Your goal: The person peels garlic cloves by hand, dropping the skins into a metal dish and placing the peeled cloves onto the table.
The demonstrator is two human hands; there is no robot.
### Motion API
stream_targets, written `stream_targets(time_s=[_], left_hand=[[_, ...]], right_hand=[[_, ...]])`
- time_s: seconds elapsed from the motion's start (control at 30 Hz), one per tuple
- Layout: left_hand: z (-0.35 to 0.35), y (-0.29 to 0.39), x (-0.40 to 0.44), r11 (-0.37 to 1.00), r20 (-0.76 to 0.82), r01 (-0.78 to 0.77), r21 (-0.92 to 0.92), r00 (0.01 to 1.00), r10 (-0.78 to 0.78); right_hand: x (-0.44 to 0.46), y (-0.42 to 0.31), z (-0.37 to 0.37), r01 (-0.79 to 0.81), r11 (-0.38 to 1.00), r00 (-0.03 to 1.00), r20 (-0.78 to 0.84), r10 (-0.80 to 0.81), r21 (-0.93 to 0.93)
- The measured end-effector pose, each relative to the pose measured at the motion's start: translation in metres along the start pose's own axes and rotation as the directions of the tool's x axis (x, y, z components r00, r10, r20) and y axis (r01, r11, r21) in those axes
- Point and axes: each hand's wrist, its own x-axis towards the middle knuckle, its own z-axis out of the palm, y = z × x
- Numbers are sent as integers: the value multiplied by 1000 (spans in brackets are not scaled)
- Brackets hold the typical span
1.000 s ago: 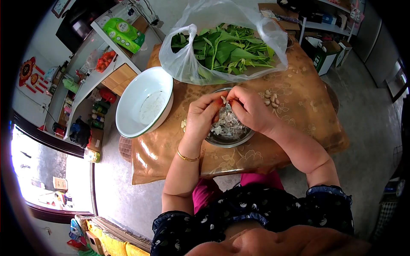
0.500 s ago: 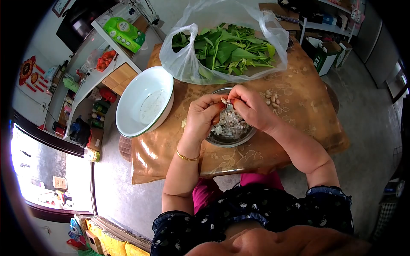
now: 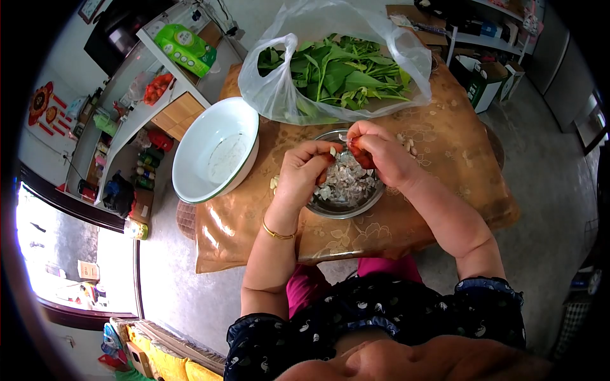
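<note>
Your left hand (image 3: 300, 173) pinches a garlic clove (image 3: 333, 152) above the steel bowl's (image 3: 347, 216) far left part; your right hand (image 3: 391, 162) pinches papery skin (image 3: 343, 137). The clove looks light, firm, maybe slippery: hold its sides gently.

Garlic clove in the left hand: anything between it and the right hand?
Only a pale flake held by the right hand; nothing else visible lies between that hand and the clove in the left hand.

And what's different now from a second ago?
The right hand moved right, away from the left hand, with a pale scrap at its fingertips. The left hand kept its small garlic piece over the metal bowl. The white basin and plastic bag stayed put.
</note>
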Motion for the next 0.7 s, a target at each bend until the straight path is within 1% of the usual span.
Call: stream_targets(time_s=[0.03, 0.1, 0.13, 0.23, 0.33, 0.4, 0.43, 0.53, 0.63, 0.7], left_hand=[[-1, -1, 0, 1000, -16, -10, -2, 1000, 10], [-2, -5, 1, 1000, -45, -31, -5, 999, 30], [-2, -5, 1, 998, -53, -57, 23, 997, 58], [-2, -4, 2, 983, -78, -130, 129, 987, 141], [0, -4, 3, 933, -83, -205, 295, 968, 239], [-4, -10, 6, 865, -49, -268, 424, 947, 317], [-4, -11, 7, 848, -39, -287, 445, 940, 338], [-4, -13, 7, 785, 4, -351, 511, 914, 406], [-2, -12, 8, 715, 51, -402, 572, 888, 457], [0, -12, 7, 693, 62, -405, 596, 884, 464]], right_hand=[[0, 0, -2, 11, 1000, 1000, 7, -10, -23], [3, 6, -5, 114, 971, 993, 47, -106, -212], [3, 8, -6, 165, 939, 986, 73, -150, -303], [1, 7, 1, 269, 850, 960, 54, -275, -452], [0, 7, 1, 234, 749, 969, 85, -233, -620], [-2, 7, 3, 231, 812, 971, 77, -226, -536], [-2, 7, 4, 229, 840, 972, 72, -223, -492], [3, 14, 3, 308, 841, 948, 70, -310, -445], [7, 20, 2, 374, 778, 913, 53, -405, -505], [5, 16, 2, 341, 786, 928, 50, -370, -515]])
